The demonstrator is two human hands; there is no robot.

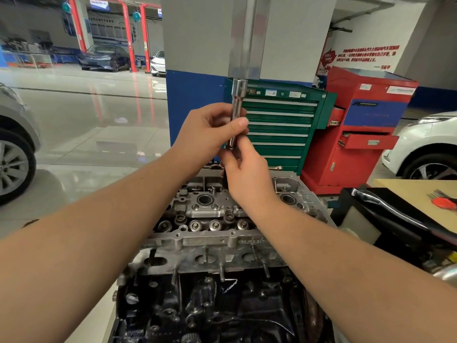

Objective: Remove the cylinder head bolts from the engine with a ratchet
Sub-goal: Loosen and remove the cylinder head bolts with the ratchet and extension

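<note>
A long chrome socket stands upright in front of me, above the engine. My left hand grips its middle, thumb across the shaft. My right hand holds its lower end, where a dark piece sticks out below the fingers; what that piece is I cannot tell. Below the hands lies the aluminium cylinder head on the dark engine block, with bolt heads showing in a row. A ratchet handle lies on a black case at the right.
A green tool cabinet and a red tool cart stand behind the engine. A wooden table with red-handled tools is at the right. Cars are parked at the left edge, far right and in the background.
</note>
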